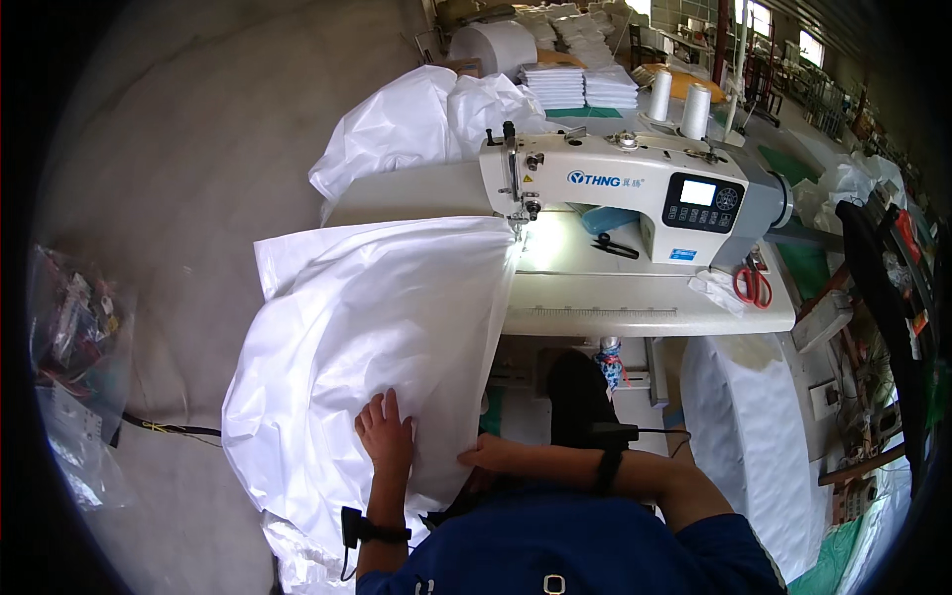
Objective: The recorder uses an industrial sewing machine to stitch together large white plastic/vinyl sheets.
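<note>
A large sheet of white, slightly shiny fabric (337,327) drapes from the sewing machine down over my lap. Its upper right corner lies under the needle area of the white sewing machine (585,178), whose lamp lights the bed. My left hand (385,428) rests flat on the fabric, fingers spread. At the fabric's lower right edge, my right hand (486,454) pinches the border between thumb and fingers. Each wrist wears a black strap with a small device.
Black thread snips (615,246) lie on the machine bed, and red-handled scissors (754,288) at its right end. Behind stand two white thread cones (696,111) and stacked white folded pieces (580,85). A bag of odds and ends (79,337) is at left; white material (744,436) hangs at right.
</note>
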Demonstrator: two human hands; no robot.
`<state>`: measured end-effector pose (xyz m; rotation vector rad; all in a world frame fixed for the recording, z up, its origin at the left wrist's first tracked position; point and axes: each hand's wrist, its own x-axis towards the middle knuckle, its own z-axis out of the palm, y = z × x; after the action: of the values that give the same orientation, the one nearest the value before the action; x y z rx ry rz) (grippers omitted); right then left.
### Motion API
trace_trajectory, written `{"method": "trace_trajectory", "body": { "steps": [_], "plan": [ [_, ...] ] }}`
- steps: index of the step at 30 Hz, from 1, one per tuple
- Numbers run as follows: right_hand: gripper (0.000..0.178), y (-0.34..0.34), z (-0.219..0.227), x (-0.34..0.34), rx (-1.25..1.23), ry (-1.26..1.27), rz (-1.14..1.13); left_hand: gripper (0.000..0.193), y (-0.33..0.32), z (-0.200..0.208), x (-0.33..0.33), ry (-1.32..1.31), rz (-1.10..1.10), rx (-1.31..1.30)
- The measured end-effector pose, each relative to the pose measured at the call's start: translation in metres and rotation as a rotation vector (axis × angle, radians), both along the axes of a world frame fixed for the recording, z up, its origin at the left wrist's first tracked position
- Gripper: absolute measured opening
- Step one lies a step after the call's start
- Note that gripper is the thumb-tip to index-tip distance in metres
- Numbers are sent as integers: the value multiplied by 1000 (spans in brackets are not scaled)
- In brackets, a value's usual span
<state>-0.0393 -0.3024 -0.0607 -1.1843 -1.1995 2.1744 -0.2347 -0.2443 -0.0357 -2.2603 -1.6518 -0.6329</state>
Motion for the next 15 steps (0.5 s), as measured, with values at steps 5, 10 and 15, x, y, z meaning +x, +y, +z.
{"method": "trace_trajectory", "body": {
  "steps": [5,10,15],
  "plan": [
    [40,-4,0,8,-162,-48,13,26,23,-37,-37,0,27,51],
    [40,-8,28,23,-69,-336,85,22,22,17,-72,-342,-33,47],
    [44,17,98,27,177,-231,93,17,11,83,-66,-605,-58,-125]
  ]
}}
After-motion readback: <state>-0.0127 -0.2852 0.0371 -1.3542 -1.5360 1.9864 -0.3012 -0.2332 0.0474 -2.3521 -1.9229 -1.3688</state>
